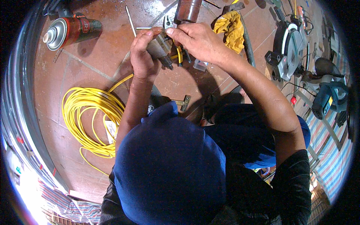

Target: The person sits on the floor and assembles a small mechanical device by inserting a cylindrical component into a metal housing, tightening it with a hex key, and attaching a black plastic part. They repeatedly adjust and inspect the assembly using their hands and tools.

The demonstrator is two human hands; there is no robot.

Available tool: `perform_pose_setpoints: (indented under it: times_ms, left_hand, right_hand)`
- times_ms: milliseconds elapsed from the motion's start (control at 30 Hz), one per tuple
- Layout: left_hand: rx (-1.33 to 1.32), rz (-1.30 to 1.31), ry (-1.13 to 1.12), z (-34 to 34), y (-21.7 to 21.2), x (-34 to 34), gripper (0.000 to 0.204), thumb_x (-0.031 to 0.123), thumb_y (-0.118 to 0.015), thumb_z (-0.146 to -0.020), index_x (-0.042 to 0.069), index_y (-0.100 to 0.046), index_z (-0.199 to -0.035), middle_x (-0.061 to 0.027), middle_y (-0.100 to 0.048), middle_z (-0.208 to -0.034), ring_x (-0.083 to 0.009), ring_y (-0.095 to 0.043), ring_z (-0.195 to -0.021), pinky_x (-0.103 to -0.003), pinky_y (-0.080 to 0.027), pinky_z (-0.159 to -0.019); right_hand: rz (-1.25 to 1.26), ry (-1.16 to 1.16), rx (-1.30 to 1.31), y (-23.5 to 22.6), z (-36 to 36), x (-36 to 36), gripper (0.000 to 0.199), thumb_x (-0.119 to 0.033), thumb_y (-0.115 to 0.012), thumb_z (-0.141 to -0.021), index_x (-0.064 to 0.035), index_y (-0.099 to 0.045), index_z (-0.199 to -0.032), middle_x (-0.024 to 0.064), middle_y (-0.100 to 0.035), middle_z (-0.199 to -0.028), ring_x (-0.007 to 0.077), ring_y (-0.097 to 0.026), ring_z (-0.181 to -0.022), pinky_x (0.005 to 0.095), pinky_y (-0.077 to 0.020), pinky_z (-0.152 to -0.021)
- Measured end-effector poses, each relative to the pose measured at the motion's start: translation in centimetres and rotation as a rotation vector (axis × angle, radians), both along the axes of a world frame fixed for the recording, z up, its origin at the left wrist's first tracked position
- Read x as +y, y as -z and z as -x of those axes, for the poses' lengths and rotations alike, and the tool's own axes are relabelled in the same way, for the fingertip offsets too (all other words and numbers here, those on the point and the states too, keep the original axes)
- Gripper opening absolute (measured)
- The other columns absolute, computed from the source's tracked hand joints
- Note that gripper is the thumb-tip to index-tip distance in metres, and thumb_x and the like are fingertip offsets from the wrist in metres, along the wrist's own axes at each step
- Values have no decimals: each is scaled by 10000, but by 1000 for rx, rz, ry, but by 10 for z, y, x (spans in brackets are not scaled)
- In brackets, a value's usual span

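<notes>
At the upper centre of the frame, 2 hands work together: the left hand (144,56) is wrapped around 1 small grey metal tool part (159,47), and the right hand (198,41) pinches its top with fingertips. 1 coil of yellow cable (90,116) lies at left, 1 spray can (71,32) at upper left, 1 yellow rag (230,28) at upper centre, and 1 circular saw (288,47) and 1 blue power drill (330,97) at right. All rest on a reddish-brown tiled floor (93,63).
</notes>
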State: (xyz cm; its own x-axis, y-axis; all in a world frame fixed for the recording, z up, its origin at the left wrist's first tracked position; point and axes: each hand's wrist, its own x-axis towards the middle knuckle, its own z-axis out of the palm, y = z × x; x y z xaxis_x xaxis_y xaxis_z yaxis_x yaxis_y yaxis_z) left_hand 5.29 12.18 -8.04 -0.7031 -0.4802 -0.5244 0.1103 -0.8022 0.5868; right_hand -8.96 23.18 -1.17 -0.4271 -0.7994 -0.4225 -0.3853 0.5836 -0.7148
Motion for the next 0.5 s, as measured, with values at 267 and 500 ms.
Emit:
perform_pose_setpoints:
  times_ms: [267, 500]
  left_hand:
    - [-9, -70, -36, -3, 7, -2, 336, 296, -560, -933, 13, -667, -1080, -108, -664, -1023, -227, -640, -934, -350, -544, -828]
    - [-55, 66, -5, -4, 5, -6, 338, 284, -537, -942, 8, -660, -1094, -119, -661, -1058, -230, -641, -944, -346, -548, -829]
  right_hand:
    - [108, 125, -120, 0, -10, 1, 296, -297, -739, -945, -22, -734, -1054, 61, -725, -878, 114, -664, -813, 291, -538, -748]
    - [271, 70, -57, 3, -11, 1, 274, -266, -744, -906, -37, -735, -1057, 122, -736, -930, 228, -710, -843, 365, -551, -760]
